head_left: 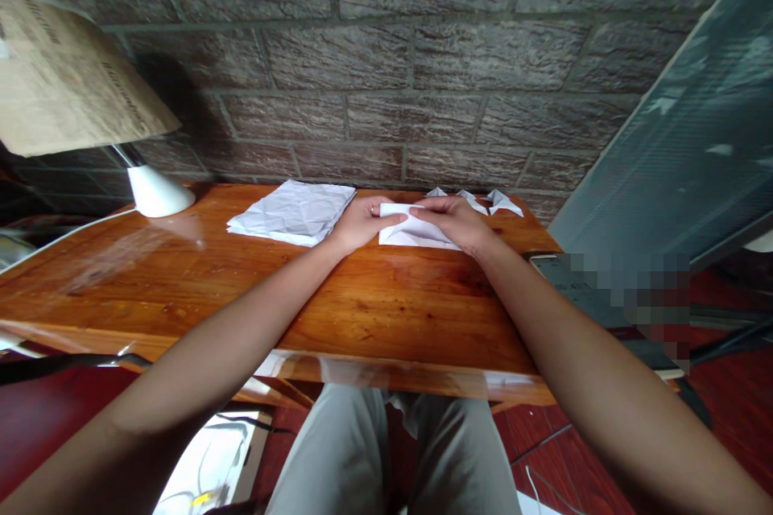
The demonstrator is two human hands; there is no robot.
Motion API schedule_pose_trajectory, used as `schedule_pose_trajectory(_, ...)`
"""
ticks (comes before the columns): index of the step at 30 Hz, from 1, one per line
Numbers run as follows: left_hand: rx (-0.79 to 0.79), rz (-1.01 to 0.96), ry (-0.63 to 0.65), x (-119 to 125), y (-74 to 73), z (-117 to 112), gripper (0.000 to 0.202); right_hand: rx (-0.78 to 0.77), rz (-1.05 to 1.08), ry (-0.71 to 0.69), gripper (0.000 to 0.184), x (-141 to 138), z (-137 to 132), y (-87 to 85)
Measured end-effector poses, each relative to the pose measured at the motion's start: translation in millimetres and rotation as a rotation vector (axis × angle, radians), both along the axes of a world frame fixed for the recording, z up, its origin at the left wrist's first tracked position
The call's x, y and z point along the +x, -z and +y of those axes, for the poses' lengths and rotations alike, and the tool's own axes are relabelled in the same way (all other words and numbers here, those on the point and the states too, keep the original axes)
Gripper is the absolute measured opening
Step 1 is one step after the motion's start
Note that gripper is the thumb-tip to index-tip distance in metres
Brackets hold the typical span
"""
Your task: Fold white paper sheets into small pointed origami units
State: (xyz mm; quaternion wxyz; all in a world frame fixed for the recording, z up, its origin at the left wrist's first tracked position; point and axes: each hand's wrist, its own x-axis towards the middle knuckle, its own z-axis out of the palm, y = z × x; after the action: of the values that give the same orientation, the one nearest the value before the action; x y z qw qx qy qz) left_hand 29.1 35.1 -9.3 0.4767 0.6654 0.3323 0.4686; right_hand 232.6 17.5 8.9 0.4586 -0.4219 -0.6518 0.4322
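Note:
Between my two hands is a white sheet of paper (pixel 411 235), folded into a flat shape with an open flap along its lower part. My left hand (pixel 363 224) pinches its left end, thumb on top and fingers behind. On the right side my right hand (pixel 452 221) grips it the same way, its thumb pressing near the upper middle. To the left of my hands lies a stack of creased white paper (pixel 291 211). Several small folded paper pieces (pixel 502 203) stand behind my right hand, partly hidden by it.
A lamp with a white base (pixel 158 191) and a paper shade (pixel 78 76) stands at the table's left. The wooden table (pixel 386 314) meets a brick wall (pixel 362 56) at the back. A grey-green panel (pixel 670 129) leans at the right. Below left lies a white box (pixel 208 459) with cables.

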Motion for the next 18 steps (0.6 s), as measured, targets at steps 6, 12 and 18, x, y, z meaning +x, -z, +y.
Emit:
schedule_pose_trajectory(6,-0.075,-0.121,-0.01,4.9,-0.6,-2.8,0.045,-0.037,0.141,0.056,0.033,-1.3,1.9,2.7)
schedule_pose_trajectory(12,-0.022,-0.106,0.065,6.0,-1.1,-4.0,0.047,-0.018,0.135,0.072,0.034,-3.9,-1.1,-0.6)
schedule_pose_trajectory(18,-0.046,-0.107,0.124,4.8,-4.4,-6.9,0.045,-0.017,0.155,0.077,0.034,-3.8,0.5,0.5)
